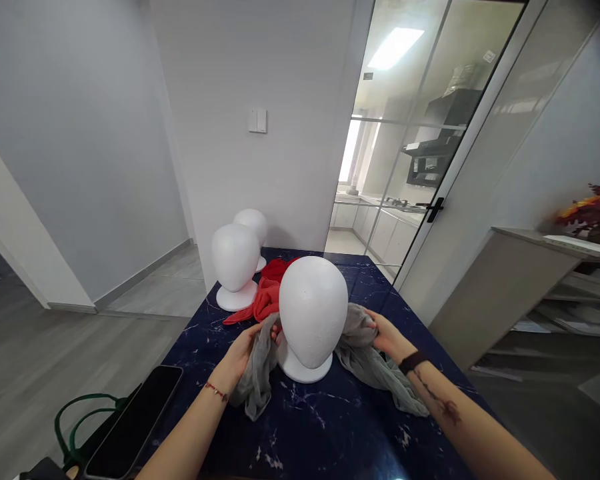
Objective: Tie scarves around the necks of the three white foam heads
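Observation:
A white foam mannequin head (313,310) stands upright on the table, between my two hands. A thin grey scarf (357,330) runs behind its neck, and its ends hang down on both sides onto the tabletop. At the left of the foam head, my left hand (247,347) is closed on one side of the scarf. My right hand (383,332) grips the bunched cloth on the right. The part of the scarf behind the foam head is hidden.
Two more white foam heads (235,260) stand at the table's far left corner. Red cloth (267,293) lies beside them. A black tablet or phone (135,420) rests at the near left edge. The dark blue marbled table (300,440) meets the wall behind.

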Action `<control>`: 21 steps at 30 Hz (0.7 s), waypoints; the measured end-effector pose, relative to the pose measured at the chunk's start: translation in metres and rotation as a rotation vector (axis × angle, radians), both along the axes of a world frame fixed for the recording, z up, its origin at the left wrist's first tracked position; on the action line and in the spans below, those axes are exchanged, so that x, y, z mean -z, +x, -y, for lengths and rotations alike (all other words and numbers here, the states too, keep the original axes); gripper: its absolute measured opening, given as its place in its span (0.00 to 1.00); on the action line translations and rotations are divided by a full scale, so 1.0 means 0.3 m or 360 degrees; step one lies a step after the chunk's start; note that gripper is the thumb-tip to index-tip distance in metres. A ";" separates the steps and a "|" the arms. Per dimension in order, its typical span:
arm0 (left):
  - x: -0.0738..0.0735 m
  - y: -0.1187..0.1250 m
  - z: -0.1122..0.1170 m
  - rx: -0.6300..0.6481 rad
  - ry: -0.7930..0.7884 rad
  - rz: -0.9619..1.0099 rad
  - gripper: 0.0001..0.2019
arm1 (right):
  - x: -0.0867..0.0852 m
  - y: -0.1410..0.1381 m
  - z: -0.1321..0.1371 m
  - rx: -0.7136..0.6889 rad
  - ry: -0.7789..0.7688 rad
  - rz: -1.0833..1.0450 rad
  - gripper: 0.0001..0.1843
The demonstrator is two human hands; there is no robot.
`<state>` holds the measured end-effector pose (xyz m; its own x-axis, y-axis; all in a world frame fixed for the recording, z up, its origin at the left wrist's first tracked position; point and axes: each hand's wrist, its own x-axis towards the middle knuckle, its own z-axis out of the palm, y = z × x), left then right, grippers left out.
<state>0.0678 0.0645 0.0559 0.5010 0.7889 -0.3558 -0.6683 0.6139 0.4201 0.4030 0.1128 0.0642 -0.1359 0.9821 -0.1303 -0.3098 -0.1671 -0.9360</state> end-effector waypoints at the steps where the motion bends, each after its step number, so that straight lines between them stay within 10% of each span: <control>1: 0.017 -0.005 0.019 0.0055 0.0058 -0.0135 0.08 | 0.032 -0.001 0.035 -0.0069 0.0003 0.0030 0.19; 5: 0.061 -0.015 0.073 0.0175 0.0219 -0.0499 0.09 | 0.137 -0.059 0.166 -0.0182 -0.0038 0.0065 0.21; 10: 0.086 0.047 0.097 0.0298 -0.0181 -0.0365 0.09 | 0.197 -0.185 0.270 0.0098 -0.0322 -0.0151 0.14; 21: 0.117 0.111 0.156 0.0407 -0.0157 0.0003 0.15 | 0.097 -0.267 0.391 -0.0010 -0.0160 -0.0128 0.19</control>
